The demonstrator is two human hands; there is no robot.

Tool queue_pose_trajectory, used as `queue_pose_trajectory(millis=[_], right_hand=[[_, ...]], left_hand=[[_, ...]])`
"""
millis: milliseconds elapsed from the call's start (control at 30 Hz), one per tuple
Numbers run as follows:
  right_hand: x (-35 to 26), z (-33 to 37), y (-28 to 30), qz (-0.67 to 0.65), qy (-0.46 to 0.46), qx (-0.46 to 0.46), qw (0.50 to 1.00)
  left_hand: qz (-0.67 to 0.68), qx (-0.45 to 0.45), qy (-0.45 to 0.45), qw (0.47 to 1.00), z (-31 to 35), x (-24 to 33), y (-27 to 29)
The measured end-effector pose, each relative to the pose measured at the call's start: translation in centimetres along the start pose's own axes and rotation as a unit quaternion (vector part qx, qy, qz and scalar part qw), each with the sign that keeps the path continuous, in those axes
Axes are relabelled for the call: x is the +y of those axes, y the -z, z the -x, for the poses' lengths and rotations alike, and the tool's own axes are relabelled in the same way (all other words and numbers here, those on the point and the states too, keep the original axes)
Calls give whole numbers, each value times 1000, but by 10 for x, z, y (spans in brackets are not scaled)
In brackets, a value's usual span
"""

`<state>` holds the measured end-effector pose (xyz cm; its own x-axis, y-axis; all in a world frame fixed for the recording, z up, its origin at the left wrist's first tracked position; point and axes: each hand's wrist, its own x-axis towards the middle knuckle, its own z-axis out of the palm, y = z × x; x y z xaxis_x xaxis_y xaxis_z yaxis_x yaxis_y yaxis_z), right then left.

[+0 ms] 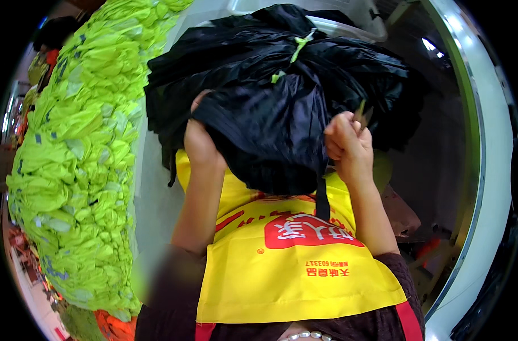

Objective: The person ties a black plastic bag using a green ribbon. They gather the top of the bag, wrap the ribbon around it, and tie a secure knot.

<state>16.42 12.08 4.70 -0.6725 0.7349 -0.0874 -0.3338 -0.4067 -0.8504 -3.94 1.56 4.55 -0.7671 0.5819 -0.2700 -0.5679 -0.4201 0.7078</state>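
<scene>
A large bundle of glossy black fabric (270, 119) spreads before me, gathered near its top by a yellow-green tie (300, 48). My left hand (203, 139) grips the left edge of a black piece, with most of its fingers hidden behind the cloth. At the right edge of the same piece, my right hand (347, 139) is closed around small metal thread snips (363, 116), their pointed blades sticking up past the knuckles. Whether those fingers also pinch the cloth I cannot tell. A narrow black strip (322, 199) hangs down over my yellow apron (293, 284).
To the left rises a long heap of bright yellow-green garments (83, 159) beside a pale surface (156, 221). A white plastic basket (350, 25) stands behind the black bundle. A metal-edged table (492, 187) curves along the right. Orange cloth (114, 325) lies at lower left.
</scene>
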Motion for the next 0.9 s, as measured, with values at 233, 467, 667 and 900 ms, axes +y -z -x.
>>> queue_pose_trajectory(millis=[233,467,667,900], right_hand=[[53,34,-1,221,49,20,974],[77,7,-48,435,165,51,884],[78,50,47,635,201,20,746],[74,79,48,573,138,-69,805]], left_hand=[[51,128,37,990,-42,20,31],[77,152,7,985,-25,3,25],[191,-94,71,974,-69,28,183],[183,63,111,975,-26,11,167]])
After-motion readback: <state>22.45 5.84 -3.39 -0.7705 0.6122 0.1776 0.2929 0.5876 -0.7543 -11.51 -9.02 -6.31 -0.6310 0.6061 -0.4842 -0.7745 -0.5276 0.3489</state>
